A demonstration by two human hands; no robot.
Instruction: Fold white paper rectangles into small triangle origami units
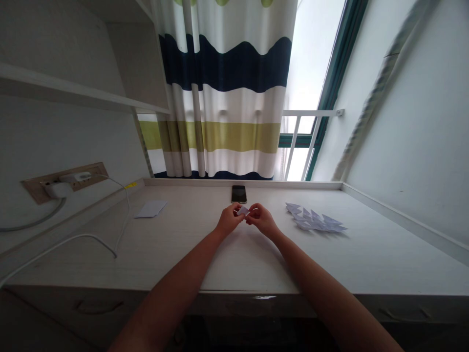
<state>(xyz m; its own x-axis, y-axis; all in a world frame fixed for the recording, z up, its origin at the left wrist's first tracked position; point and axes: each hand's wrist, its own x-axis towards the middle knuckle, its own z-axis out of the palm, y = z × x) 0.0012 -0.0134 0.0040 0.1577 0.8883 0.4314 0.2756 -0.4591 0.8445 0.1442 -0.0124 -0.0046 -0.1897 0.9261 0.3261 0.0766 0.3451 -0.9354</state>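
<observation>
A small folded piece of white paper is held up over the middle of the desk between my two hands. My left hand pinches it from the left, thumb toward me. My right hand has its fingers closed at the paper's right edge. Part of the paper is hidden behind the fingers. On the right of the desk lies a group of folded white paper pieces with pointed tips. To the left is a flat stack of white paper sheets.
A dark-screened phone lies just beyond my hands. White cables run from a wall socket across the desk's left side. A low raised edge borders the white desk at the back, before a striped curtain.
</observation>
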